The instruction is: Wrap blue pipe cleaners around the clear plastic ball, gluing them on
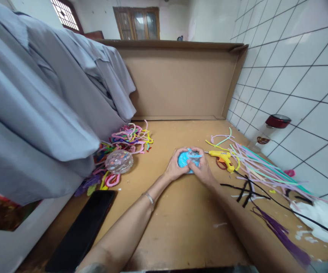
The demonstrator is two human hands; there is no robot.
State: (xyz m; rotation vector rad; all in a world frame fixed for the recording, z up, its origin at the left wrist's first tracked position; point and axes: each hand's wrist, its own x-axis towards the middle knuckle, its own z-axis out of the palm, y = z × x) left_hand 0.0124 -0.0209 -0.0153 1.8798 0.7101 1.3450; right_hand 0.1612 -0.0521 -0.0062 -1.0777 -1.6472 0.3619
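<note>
Between my two hands, above the middle of the table, is a round ball [183,159] wound with bright blue fuzzy pipe cleaner; part of its right side looks clear and bare. My left hand [174,167] curls around the ball's left side. My right hand [203,169] closes around its right side, with the thumb pressed on the front. A short blue end of pipe cleaner [196,156] crosses the clear part near the right fingers. Just right of that hand lies a yellow glue gun [222,157], its nozzle pointing at the hand.
At left sit a clear faceted ball [119,162], a tangled pile of colourful pipe cleaners [130,134] and a black phone [83,229]. Grey cloth [53,102] hangs there. Long pastel pipe cleaners [262,167], a black cord [283,206], a purple tassel [280,233] and a red-lidded jar [269,131] are at right.
</note>
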